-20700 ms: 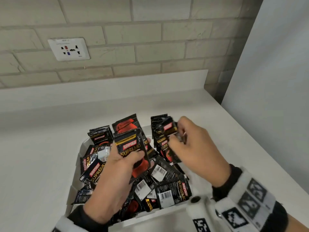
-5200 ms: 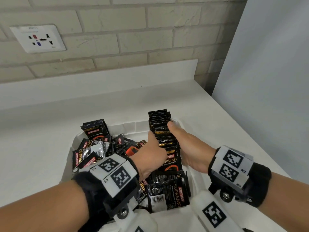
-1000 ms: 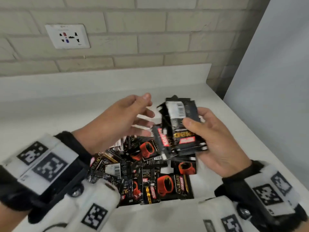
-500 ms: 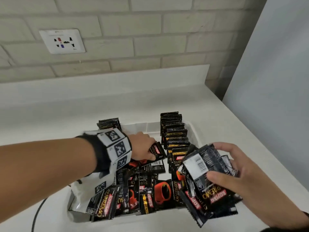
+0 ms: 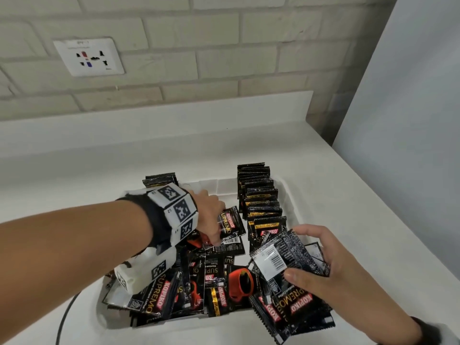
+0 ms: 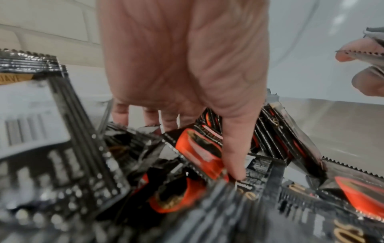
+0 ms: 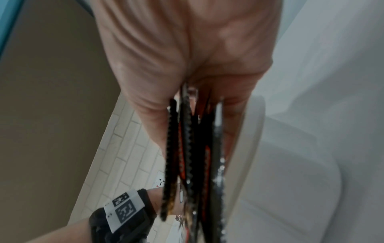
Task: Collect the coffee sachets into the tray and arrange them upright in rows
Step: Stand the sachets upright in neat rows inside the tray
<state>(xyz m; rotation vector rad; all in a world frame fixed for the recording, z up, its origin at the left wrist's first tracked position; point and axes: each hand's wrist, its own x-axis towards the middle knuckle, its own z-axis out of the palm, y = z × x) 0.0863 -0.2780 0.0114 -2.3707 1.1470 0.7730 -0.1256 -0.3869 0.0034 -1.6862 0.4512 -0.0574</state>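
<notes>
Sachets fill most of the white tray (image 5: 290,192) at lower centre of the head view, and nearest to us, at lower right, our right hand (image 5: 331,267) grips a fanned bundle (image 5: 286,277) of them, thumb on top and fingers curled round the far edge; the right wrist view shows their toothed edges clamped in the palm (image 7: 193,148). Just left of that, a loose heap (image 5: 199,285) lies flat and jumbled over the tray's near and middle parts. Above the heap, our left hand (image 5: 209,220) reaches in from the left and pinches one sachet (image 5: 231,226), thumb pressed on its face in the left wrist view (image 6: 234,148). Further back, along the tray's right side, a row (image 5: 258,195) stands upright on edge, running to the far wall. A smaller upright stack (image 5: 160,179) shows at the far left corner, partly hidden by our wristband (image 5: 174,210). Beyond lies the white counter (image 5: 124,158), then a brick wall with a socket (image 5: 88,57) at upper left.
</notes>
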